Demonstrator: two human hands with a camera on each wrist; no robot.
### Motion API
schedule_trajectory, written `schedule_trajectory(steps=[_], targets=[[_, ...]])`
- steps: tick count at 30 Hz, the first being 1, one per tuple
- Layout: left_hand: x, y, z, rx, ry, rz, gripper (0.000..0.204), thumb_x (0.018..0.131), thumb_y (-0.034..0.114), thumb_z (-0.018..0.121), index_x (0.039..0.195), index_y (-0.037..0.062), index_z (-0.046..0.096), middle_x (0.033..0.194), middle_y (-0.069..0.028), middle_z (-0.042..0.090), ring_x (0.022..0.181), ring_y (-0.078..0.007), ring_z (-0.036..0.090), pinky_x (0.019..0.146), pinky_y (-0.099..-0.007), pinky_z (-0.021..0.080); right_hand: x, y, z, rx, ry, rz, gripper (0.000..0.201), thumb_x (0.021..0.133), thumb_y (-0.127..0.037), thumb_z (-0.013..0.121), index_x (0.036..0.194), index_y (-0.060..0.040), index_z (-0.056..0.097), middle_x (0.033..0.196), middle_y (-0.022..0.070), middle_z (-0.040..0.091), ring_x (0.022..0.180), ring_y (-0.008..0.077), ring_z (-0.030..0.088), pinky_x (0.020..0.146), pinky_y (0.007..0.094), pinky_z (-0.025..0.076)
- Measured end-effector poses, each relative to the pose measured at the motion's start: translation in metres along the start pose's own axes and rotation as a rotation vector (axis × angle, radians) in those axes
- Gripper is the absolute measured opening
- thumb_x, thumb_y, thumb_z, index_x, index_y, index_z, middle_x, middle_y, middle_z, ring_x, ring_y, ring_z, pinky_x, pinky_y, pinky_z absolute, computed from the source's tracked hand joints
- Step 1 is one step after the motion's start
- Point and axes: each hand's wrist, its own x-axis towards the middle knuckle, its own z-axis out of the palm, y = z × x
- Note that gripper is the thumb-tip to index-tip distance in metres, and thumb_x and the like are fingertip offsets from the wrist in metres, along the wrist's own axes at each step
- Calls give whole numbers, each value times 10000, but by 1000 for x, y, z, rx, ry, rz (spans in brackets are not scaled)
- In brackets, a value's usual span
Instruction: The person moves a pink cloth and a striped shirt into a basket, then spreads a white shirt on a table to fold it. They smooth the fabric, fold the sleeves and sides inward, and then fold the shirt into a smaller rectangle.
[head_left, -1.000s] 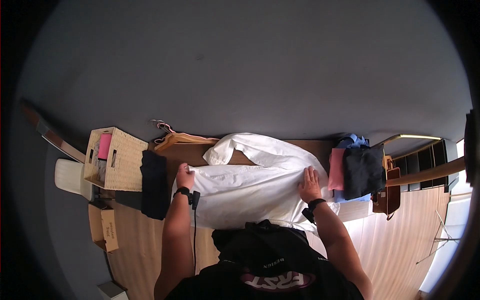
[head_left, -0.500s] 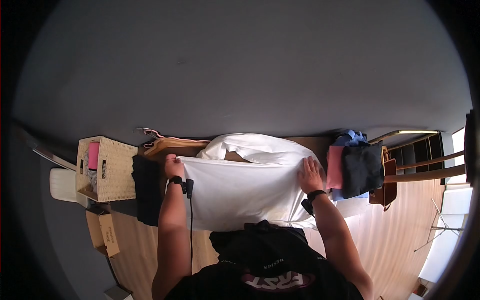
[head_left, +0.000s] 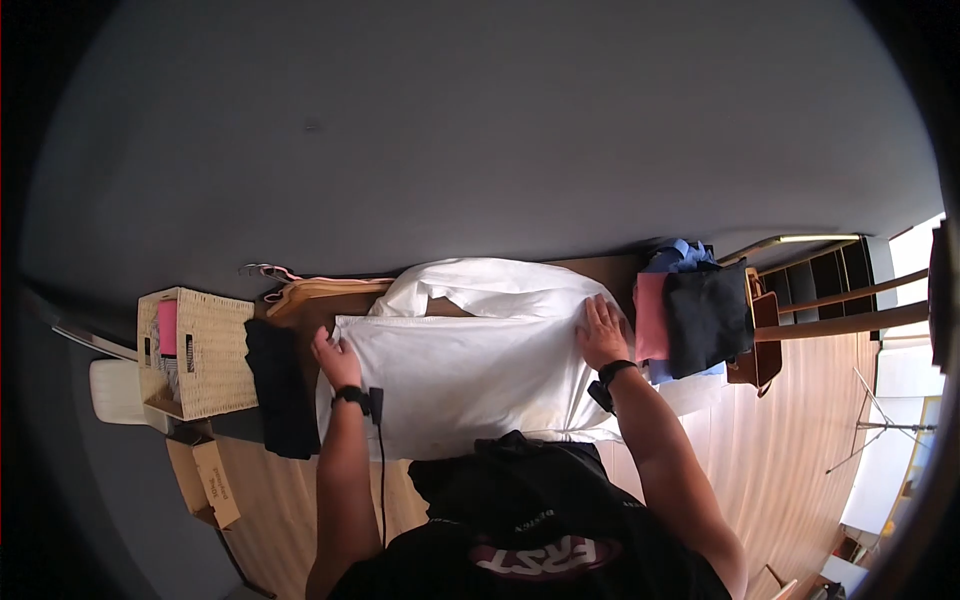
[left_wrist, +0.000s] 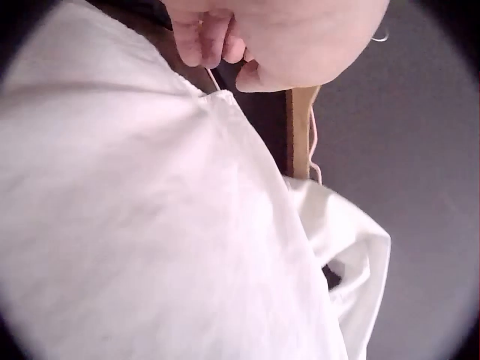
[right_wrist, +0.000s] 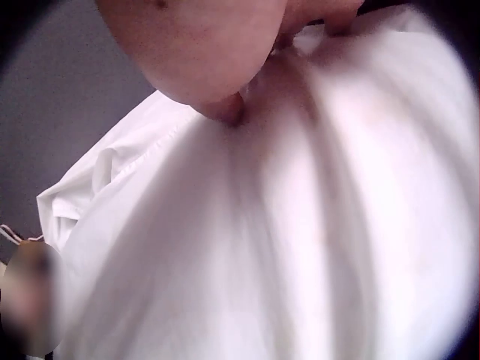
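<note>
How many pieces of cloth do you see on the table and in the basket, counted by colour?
White: 1, the white shirt under both hands
Black: 2, the black garment beside the basket, the black cloth on the pile
Pink: 2, the pink cloth in the pile, the pink item in the wicker basket
Blue: 1, the blue cloth in the pile
Total: 6

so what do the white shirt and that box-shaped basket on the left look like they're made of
The white long-sleeved shirt looks like thin woven cloth, probably cotton, matte: it creases softly and drapes over the table edge. The pale box-shaped basket looks like woven wicker or a similar plant fibre, with a ribbed weave and a cut-out handle slot; the exact fibre cannot be told.
</note>
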Motion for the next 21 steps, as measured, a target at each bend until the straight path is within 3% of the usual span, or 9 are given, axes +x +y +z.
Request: schedule_trajectory(steps=[2, 5, 7, 9, 10, 14, 15, 18, 21], targets=[[-37, 16, -15, 95, -76, 52, 414, 832, -14, 601, 1238, -1, 522, 1182, -201, 535, 1086, -357, 555, 960, -420, 456, -1, 0, -3, 15, -11, -8, 687, 925, -328, 521, 1533, -135, 264, 1620, 98, 179, 1485, 310, 178, 1200, 498, 124], [-99, 18, -32, 175, -196, 293, 412, 837, 37, 620, 1241, 10, 545, 1239, -200, 538, 1164, -381, 519, 1012, -442, 417, -2, 1, -1, 8, -10, -8, 684, 924, -329, 519, 1529, -131, 270, 1616, 103, 190, 1482, 303, 188, 1200, 484, 137], [-133, 31, -46, 186, -309, 325, 409, 849, 67, 617, 1248, 10, 552, 1265, -194, 541, 1194, -387, 508, 1026, -442, 408, -7, -4, -9, -28, -17, 2, 679, 924, -331, 518, 1525, -129, 277, 1610, 108, 207, 1479, 298, 200, 1201, 466, 150], [-152, 26, -55, 152, -445, 363, 459, 857, 141, 623, 1287, 4, 538, 1332, -197, 515, 1258, -387, 469, 1057, -456, 378, -3, 2, -3, -11, -10, -31, 660, 927, -343, 495, 1520, -141, 287, 1610, 91, 211, 1476, 293, 210, 1189, 502, 157], [-160, 20, -59, 216, -434, 386, 479, 857, 161, 623, 1298, -2, 528, 1353, -198, 500, 1270, -390, 457, 1067, -465, 365, -4, 7, 1, -4, -7, -45, 651, 929, -349, 483, 1517, -147, 291, 1611, 82, 213, 1475, 290, 214, 1184, 520, 160], [-177, 1, -68, 372, -415, 405, 579, 856, 221, 626, 1368, -3, 473, 1448, -186, 426, 1346, -383, 382, 1120, -499, 291, -23, 23, 10, 46, 165, -199, 628, 921, -277, 515, 1488, -81, 330, 1575, 124, 292, 1451, 309, 271, 1180, 455, 219], [-178, -3, -70, 389, -415, 390, 608, 856, 231, 628, 1393, 3, 455, 1475, -180, 404, 1372, -377, 357, 1137, -508, 267, -36, 20, 2, 62, 221, -239, 628, 875, -185, 579, 1453, -47, 377, 1538, 152, 349, 1416, 338, 326, 1163, 442, 269], [-180, 0, -76, 430, -418, 358, 650, 866, 248, 621, 1423, -9, 407, 1517, -175, 351, 1412, -375, 298, 1152, -501, 240, -84, 19, -12, 169, 312, -331, 627, 823, -112, 625, 1412, -34, 423, 1487, 189, 403, 1373, 367, 376, 1141, 449, 311], [-182, -16, -74, 477, -443, 321, 705, 883, 311, 615, 1475, 40, 346, 1560, -169, 284, 1426, -430, 250, 1141, -560, 228, -135, 25, -6, 184, 271, -368, 614, 829, -101, 643, 1398, -16, 430, 1478, 221, 390, 1368, 400, 370, 1131, 466, 320]])
